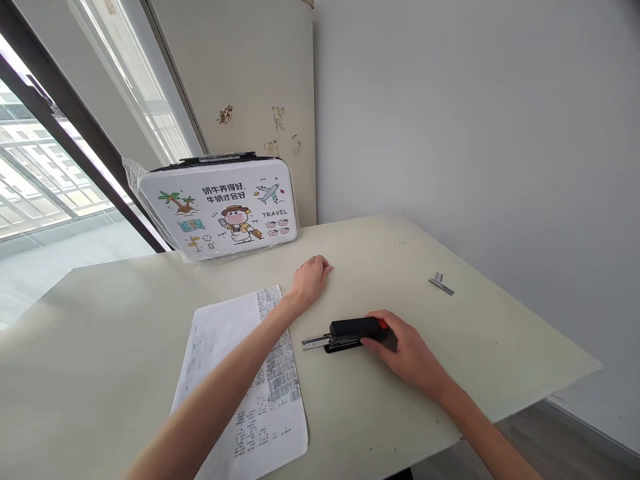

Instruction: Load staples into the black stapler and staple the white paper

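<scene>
A black stapler [353,328] lies on the table with its silver staple tray [315,343] sticking out to the left. My right hand [400,347] is closed around its rear end, near a red part [383,324]. Farther back, my left hand [311,279] rests on the table with its fingers curled in; anything inside them is hidden. Under my left forearm is a printed sheet of paper [225,327], scribbled with pencil along its right side. To the right lie strips of staples [442,287], one short and one longer.
A white cartoon-printed suitcase [210,227], partly wrapped in clear plastic, stands at the table's back left. The pale table [475,347] meets a grey wall [450,133] on the right. A window [45,160] is on the left, beside a worn cabinet panel [250,80].
</scene>
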A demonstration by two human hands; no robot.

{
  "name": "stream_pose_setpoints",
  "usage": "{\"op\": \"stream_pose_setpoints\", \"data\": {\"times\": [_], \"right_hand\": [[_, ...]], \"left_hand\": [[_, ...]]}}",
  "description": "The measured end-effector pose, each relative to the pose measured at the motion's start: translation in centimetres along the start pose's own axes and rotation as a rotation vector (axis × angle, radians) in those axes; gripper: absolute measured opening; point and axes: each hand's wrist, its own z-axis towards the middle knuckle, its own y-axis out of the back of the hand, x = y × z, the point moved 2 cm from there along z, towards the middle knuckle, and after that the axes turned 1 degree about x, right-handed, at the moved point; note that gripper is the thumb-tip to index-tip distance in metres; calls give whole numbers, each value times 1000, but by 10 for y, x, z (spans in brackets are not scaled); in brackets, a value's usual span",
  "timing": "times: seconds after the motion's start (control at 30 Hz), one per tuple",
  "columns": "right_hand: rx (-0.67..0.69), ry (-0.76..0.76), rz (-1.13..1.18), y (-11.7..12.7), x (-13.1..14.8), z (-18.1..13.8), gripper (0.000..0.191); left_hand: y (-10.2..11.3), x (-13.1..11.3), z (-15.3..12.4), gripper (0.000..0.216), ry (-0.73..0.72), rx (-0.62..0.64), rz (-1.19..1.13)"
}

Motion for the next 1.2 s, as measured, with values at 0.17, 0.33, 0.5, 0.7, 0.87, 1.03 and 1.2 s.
{"op": "stream_pose_setpoints", "data": {"times": [0.17,0.33,0.5,0.7,0.87,1.03,1.2], "right_hand": [[-9,0,-50,-2,-6,-1,35],[-19,-26,-95,-3,-7,-4,41],[-7,-45,-115,-4,-6,-6,43],[-23,-18,-134,-5,-5,-6,41],[-5,-59,-119,-5,-4,-7,43],[-18,-61,-124,-5,-6,-7,44],[-14,-70,-131,-5,-7,-8,46]], "left_hand": [[35,1,-57,24,-16,6,-183],[64,4,-124,25,60,10,-313],[61,5,-169,21,10,-30,-305],[46,-3,-180,21,-153,-66,-255],[38,-2,-181,19,-178,-47,-185],[31,-2,-184,21,-205,-74,-128],[31,0,-184,22,-224,-65,-100]]}}
